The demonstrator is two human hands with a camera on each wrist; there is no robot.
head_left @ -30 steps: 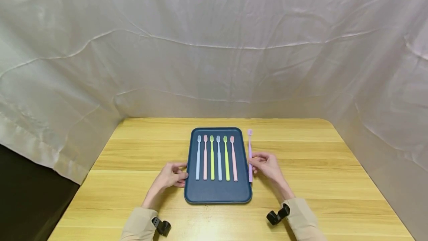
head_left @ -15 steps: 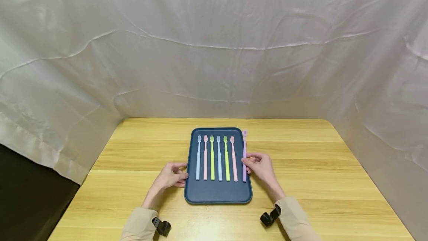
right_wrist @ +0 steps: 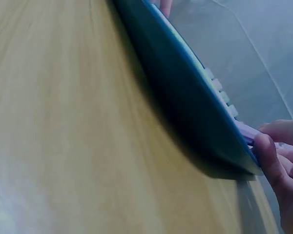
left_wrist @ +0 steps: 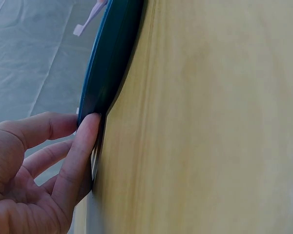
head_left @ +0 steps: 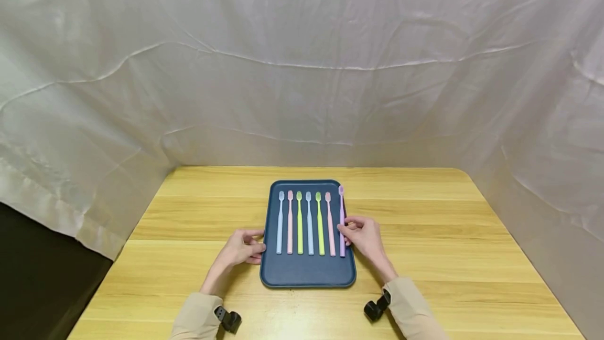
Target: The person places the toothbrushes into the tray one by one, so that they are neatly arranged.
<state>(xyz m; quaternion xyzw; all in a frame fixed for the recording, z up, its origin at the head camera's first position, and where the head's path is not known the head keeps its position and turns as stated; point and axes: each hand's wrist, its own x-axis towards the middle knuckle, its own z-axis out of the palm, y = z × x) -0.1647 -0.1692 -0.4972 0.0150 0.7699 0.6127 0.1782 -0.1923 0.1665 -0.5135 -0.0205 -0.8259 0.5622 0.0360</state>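
Observation:
A dark blue tray [head_left: 306, 273] lies on the table, with a row of toothbrushes on it, heads toward the far side: two light blue, two pink and two yellow-green. At the row's right end is a purple toothbrush [head_left: 342, 208], which my right hand [head_left: 365, 237] pinches by the handle between thumb and fingers. The right wrist view shows this purple handle [right_wrist: 246, 132] close over the tray's rim. My left hand [head_left: 238, 248] holds the tray's left edge; in the left wrist view, thumb and forefinger meet the rim and outer wall [left_wrist: 110, 63].
The wooden table [head_left: 448, 235] extends to both sides of the tray. A grey curtain [head_left: 302, 93] hangs behind and beside it. Small black cameras are strapped at both wrists, and a dark area [head_left: 42, 277] shows at the lower left.
My right hand has carried the purple toothbrush leftward, from beside the tray's right edge to over the tray, beside the right-hand pink one. The left hand and tray have stayed put.

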